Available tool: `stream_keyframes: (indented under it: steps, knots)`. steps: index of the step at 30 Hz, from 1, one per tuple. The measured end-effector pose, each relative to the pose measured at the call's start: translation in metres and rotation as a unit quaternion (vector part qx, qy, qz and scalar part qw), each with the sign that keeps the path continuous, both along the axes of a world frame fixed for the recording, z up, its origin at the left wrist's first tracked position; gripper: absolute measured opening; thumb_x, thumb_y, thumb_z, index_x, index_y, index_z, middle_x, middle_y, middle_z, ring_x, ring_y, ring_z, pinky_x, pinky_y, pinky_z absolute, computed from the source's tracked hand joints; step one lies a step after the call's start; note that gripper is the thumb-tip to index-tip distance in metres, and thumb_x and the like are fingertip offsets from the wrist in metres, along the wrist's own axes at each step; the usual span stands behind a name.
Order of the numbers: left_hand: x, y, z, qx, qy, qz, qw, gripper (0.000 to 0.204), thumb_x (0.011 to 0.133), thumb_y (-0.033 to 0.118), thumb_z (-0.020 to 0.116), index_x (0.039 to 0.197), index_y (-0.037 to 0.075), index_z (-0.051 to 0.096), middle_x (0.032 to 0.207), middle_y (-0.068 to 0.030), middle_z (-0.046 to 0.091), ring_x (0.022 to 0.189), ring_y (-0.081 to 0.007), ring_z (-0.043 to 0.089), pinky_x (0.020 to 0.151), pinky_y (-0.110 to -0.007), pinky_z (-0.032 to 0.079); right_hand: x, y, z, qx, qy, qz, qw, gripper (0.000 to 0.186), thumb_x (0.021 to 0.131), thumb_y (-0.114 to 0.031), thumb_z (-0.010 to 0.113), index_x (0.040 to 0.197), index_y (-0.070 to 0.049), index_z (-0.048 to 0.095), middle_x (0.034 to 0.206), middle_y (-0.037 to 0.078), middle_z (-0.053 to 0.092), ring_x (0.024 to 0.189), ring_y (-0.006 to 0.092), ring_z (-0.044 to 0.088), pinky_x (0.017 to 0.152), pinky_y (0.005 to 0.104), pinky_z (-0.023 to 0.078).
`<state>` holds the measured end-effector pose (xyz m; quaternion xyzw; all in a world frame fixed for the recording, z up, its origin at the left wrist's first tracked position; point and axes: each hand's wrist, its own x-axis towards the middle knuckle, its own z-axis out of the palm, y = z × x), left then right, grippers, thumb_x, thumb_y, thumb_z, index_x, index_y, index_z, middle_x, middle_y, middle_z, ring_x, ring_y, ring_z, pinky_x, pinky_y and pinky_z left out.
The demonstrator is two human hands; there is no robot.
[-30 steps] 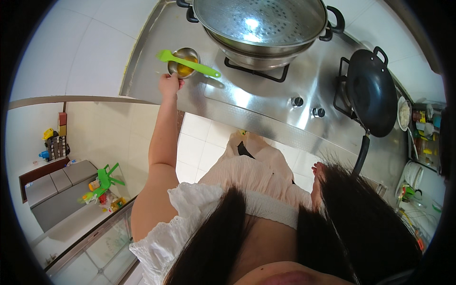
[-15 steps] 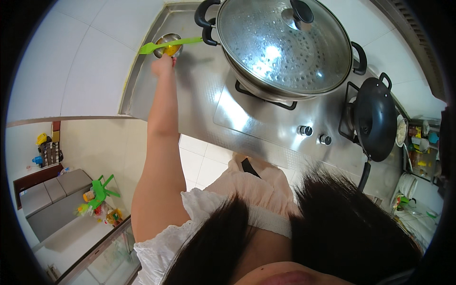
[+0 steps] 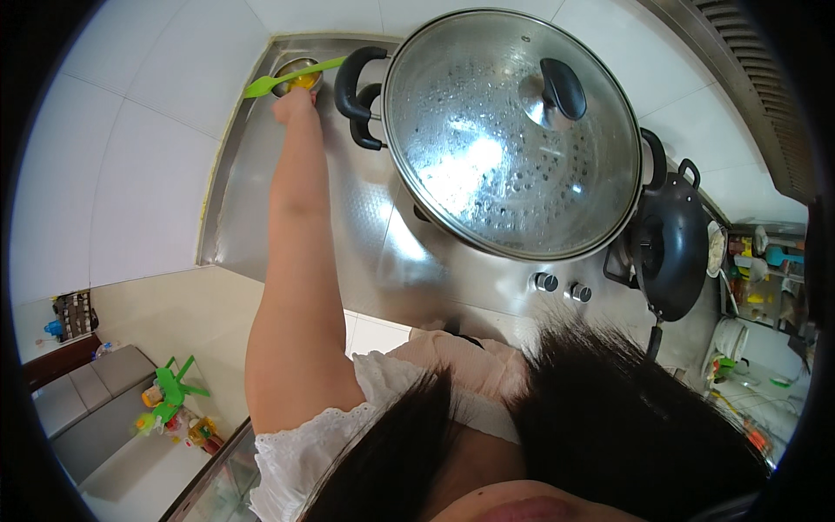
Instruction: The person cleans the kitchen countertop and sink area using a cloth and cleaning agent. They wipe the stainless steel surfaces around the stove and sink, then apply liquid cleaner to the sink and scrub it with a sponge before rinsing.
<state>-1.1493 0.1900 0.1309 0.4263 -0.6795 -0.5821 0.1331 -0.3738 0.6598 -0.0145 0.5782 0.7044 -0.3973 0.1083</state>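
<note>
At the back left of the steel stove top (image 3: 365,270), my left hand (image 3: 294,106) is closed at the near rim of a small steel bowl (image 3: 296,68) holding yellow liquid. A green silicone brush (image 3: 259,86) lies across the bowl. To the right of my hand is a large steamer pot with a wet glass lid (image 3: 461,113) and black handles. My right hand is not in view; loose dark hair covers the lower right of the picture.
A black wok (image 3: 678,252) sits on the right burner, near two knobs (image 3: 546,281). A dish of pale food (image 3: 716,252) and a cluttered rack (image 3: 765,270) stand beyond. A range hood (image 3: 757,96) overhangs the top right. A green stool (image 3: 174,391) appears at lower left.
My left hand has moved away from me with the bowl and brush, into the stove's back left corner. The view has shifted over the pot. My right hand has dropped out of sight.
</note>
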Motion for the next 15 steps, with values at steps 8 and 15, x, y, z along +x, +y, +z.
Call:
stream_keyframes:
  steps: [8, 15]
  knots:
    - [-0.035, 0.016, -0.02, 0.103, 0.033, 0.138, 0.985, 0.038, 0.083, -0.001, 0.057, 0.118, -0.008, 0.042, 0.093, -0.0249, 0.066, 0.066, -0.0302, 0.069, 0.054, -0.034, 0.056, -0.006, 0.003, 0.006, 0.002, -0.014, -0.008, 1.0, 0.03, 0.09, -0.036, 0.059, 0.087, -0.007, 0.065, 0.07, 0.002, 0.063, 0.064, 0.0153, 0.059, 0.057, 0.0308, 0.045]
    - [-0.044, 0.027, -0.001, 0.211, 0.062, 0.259, 0.94, 0.039, 0.089, 0.002, 0.051, 0.125, -0.004, 0.037, 0.108, -0.0231, 0.061, 0.072, -0.0302, 0.067, 0.058, -0.036, 0.057, -0.01, 0.006, 0.008, 0.004, -0.019, -0.007, 1.0, 0.03, 0.09, -0.035, 0.059, 0.085, -0.006, 0.065, 0.069, 0.002, 0.063, 0.064, 0.0155, 0.06, 0.057, 0.031, 0.045]
